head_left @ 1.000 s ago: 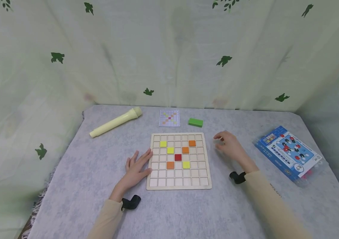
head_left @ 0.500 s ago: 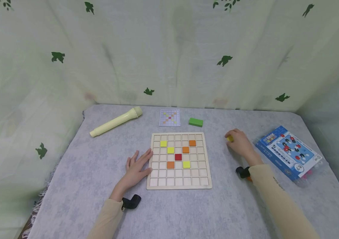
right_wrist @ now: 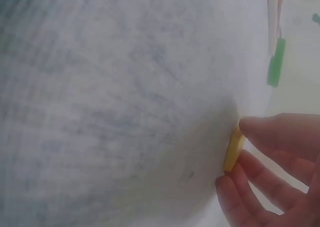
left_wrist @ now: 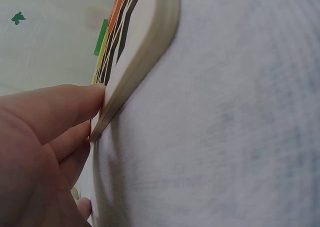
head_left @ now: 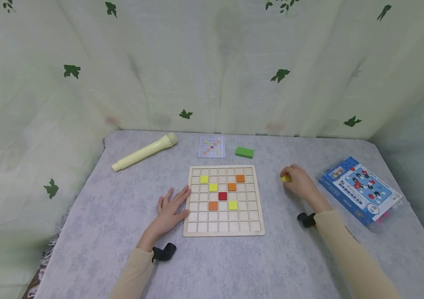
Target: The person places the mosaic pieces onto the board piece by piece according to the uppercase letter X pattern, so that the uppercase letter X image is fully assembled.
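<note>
A light wooden grid board (head_left: 224, 233) lies flat on the table, with several yellow and orange tiles and one red tile (head_left: 222, 196) in its squares. My left hand (head_left: 168, 214) lies with spread fingers at the board's left edge; in the left wrist view the thumb (left_wrist: 75, 104) touches the rim. Right of the board, my right hand (head_left: 299, 182) pinches a small yellow tile (right_wrist: 234, 149) between thumb and fingers, close over the cloth.
Behind the board lie a printed pattern card (head_left: 212, 147) and a green block (head_left: 244, 152). A pale yellow microphone-shaped tube (head_left: 144, 153) is at the back left. A blue packaged box (head_left: 358, 191) lies on the right, near my right forearm.
My right hand has moved right, away from the board's edge, and now has a yellow tile between its fingers. The left hand and the tiles on the board stay put.
</note>
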Available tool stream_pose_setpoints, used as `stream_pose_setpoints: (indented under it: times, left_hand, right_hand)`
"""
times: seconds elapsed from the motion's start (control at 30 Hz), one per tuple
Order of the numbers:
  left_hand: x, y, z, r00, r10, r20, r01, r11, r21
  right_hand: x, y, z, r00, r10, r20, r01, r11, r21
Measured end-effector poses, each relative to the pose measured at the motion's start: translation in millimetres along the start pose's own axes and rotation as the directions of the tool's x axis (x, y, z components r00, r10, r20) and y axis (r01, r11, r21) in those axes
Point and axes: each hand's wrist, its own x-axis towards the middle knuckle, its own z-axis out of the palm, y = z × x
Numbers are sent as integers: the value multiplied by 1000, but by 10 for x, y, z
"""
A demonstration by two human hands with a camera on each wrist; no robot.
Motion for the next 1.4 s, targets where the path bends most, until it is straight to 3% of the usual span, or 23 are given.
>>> stream_pose_setpoints:
  times: [0.17,0.4,0.6,0.77,0.9,1.07,1.2,1.4]
  left_hand:
    - [-2,6,-1,1000,8,-2,-8,1000,-9]
    - [-8,-1,-8,1000,14,-6,-14,1000,1]
    - [-11,-2,-2,1000,13,-11,-13,1000,10]
    - [-8,-21,8,1000,12,-12,-11,1000,15]
    - [1,-31,15,1000,18,-13,-18,1000,9]
    - [6,-26,9,1000,17,-10,-17,1000,3]
    - [1,-17,4,1000,13,-5,-13,1000,4]
    - [2,-12,3,1000,17,-7,-17,1000,5]
  right_hand:
    - [-142,48,-68,1000,-9,23,8,999,34]
    - [-625,126,-202,997,-28,73,20,994,110]
    - [-1063,265,-218,996,-44,79,38,996,77]
    - [-1244,321,-173,996,-53,78,51,999,17]
    - [-1241,266,-146,995,-77,56,76,997,21]
    - [-1080,4,-57,989,-146,38,144,989,41]
    - [-895,-324,124,977,-207,52,202,976,80]
    - [-646,-933,445,949,-276,152,259,958,122]
